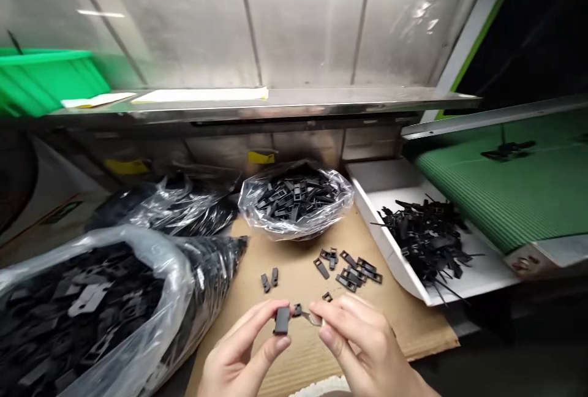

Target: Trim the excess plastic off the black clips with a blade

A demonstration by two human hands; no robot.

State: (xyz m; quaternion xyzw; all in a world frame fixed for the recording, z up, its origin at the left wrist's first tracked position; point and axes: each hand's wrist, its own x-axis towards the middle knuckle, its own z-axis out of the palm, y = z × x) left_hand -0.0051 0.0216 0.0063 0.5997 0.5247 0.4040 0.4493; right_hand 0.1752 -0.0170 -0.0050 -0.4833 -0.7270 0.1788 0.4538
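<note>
At the lower centre of the frame, the left hand [248, 348] pinches a black rectangular piece [282, 321] between thumb and fingertips, the grip closed to the width of the piece. Just to its right in the frame, the right hand [367, 339] has its thumb and forefinger pressed together on a thin, pale strip [314, 318], too small to identify. A small dark part [297, 310] shows between the 2 hands; whether it is held or lies below them, I cannot tell.

Under the hands is a cardboard sheet [285, 262]. On it, 2 black clips [271, 279] lie left of centre, and a loose cluster of similar pieces [353, 271] lies right of centre. Beyond them, at mid-frame, a clear plastic bag [250, 210] stands open, full of black parts.

A larger open bag [177, 280] of dark parts fills the lower left; a white tray [487, 274] of black pieces is at right.

Behind, 2 yellow labels [261, 157] are too blurred to read.
</note>
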